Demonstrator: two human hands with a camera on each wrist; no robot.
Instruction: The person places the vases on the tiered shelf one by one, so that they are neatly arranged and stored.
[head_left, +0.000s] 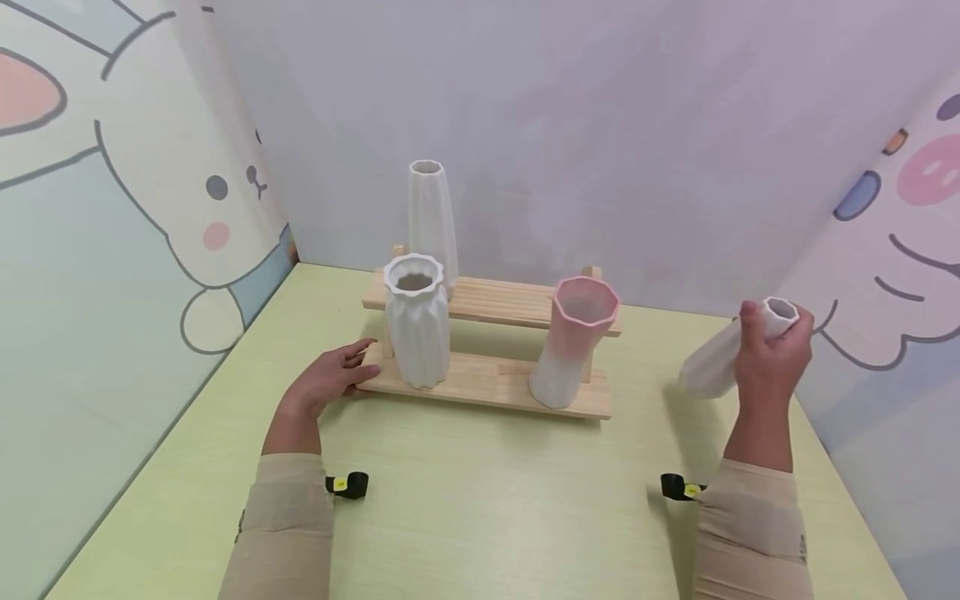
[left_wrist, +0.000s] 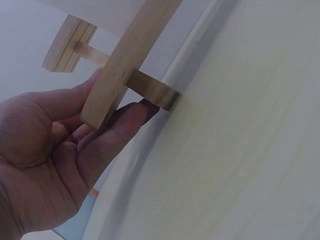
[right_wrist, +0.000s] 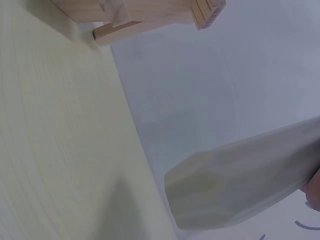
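My left hand [head_left: 333, 381] grips the left end of a two-tier wooden shelf [head_left: 480, 379]; the left wrist view has the thumb on one face of the lower board [left_wrist: 125, 70] and fingers under it. At the right, my right hand [head_left: 776, 358] holds a white vase [head_left: 708, 367] near its mouth, tilted with its base toward the shelf and raised off the table. In the right wrist view that vase [right_wrist: 240, 180] shows its faceted side; only a bit of a finger [right_wrist: 313, 192] appears. On the lower board stand a pleated white vase [head_left: 420, 333] and a pink-and-white vase [head_left: 570, 350].
A tall white vase [head_left: 432, 217] stands on the upper board's left part. The pale green table [head_left: 480, 500] meets a back wall [head_left: 525, 150] and side panels with cartoon animals [head_left: 187, 167]. Black wrist devices [head_left: 356, 485] stick out beside both sleeves.
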